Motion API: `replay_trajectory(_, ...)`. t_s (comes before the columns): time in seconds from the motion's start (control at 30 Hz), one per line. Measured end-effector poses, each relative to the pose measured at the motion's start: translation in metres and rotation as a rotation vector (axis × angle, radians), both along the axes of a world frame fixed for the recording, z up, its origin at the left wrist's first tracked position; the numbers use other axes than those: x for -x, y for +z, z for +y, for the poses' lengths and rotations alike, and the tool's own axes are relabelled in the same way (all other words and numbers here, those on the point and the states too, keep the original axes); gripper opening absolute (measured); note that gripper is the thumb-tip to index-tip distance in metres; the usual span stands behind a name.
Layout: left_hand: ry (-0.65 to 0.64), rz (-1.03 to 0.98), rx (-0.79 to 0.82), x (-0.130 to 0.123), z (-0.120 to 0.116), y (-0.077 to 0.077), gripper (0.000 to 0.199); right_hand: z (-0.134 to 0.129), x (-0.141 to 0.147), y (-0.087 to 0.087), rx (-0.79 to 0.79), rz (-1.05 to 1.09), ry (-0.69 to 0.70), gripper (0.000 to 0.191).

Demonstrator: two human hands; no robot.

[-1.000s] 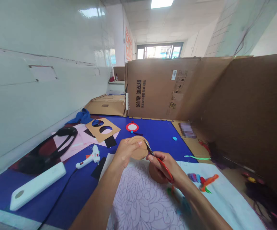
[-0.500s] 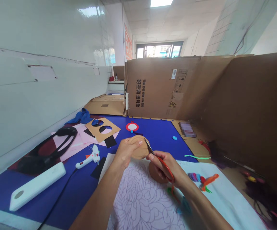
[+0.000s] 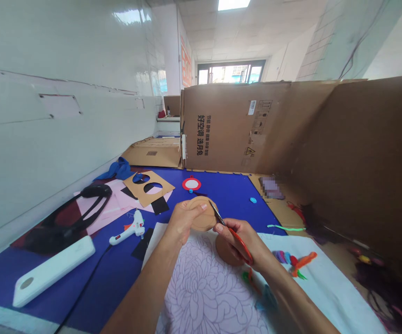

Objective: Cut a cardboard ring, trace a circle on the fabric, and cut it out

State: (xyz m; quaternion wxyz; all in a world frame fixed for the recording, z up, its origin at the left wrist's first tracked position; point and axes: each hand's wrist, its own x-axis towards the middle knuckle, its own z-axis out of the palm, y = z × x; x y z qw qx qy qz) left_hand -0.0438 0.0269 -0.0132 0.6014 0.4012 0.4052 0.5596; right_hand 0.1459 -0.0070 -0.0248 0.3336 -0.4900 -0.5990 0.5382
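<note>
My left hand (image 3: 187, 219) grips a round cardboard disc (image 3: 204, 214) by its near edge. My right hand (image 3: 239, 241) is closed on red-handled scissors (image 3: 237, 236), and their metal blades reach the disc's right rim. I cannot tell whether the blades are cutting it. A second cardboard disc (image 3: 226, 251) lies beneath my right hand on a lilac flower-patterned cloth (image 3: 208, 292).
A hot glue gun (image 3: 127, 229) and a long white block (image 3: 53, 271) lie left on the blue mat (image 3: 222, 195). Ahead are a holed cardboard template (image 3: 148, 188) and a red ring (image 3: 191, 183). Coloured scraps (image 3: 291, 264) lie right; cardboard panels (image 3: 236, 125) stand behind.
Both hands keep nearly the same pose, with the scissors still at the disc's rim. The surroundings shift only slightly in view.
</note>
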Motion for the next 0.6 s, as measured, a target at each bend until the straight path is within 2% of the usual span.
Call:
replay_trajectory(0.4, -0.022, 0.024, -0.013, 0.002, 0.0013, -0.0003, 0.041, 0.0004, 0.0005, 0.0033, -0.003, -0.003, -0.02, 0.064)
replay_trajectory(0.6, -0.038, 0.034, -0.022, 0.0034, 0.0009, -0.0011, 0.041, 0.0022, -0.0022, -0.001, -0.025, -0.008, -0.012, 0.058)
